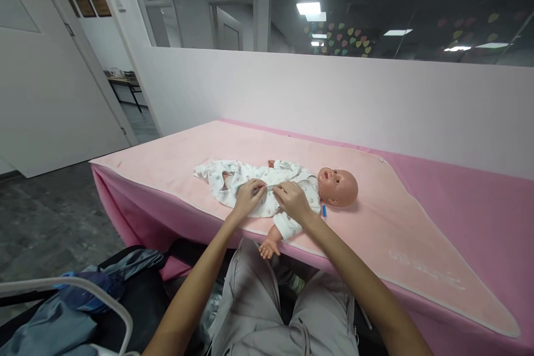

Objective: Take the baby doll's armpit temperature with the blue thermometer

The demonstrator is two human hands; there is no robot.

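The white printed outfit lies beneath both hands, worn by a doll. The left hand and right hand, fingers curled nearly closed, pinch its front near each other. Right of the right hand, a pink sheet supports the doll's head.

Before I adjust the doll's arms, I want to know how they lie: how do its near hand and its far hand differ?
The doll's near hand reaches out past the edge of the table; the doll's far hand is over the tabletop. The near hand shows spread fingers, while the far hand's are too small to make out. The near hand looks larger in this view, the far hand smaller. Both come out of white sleeves.
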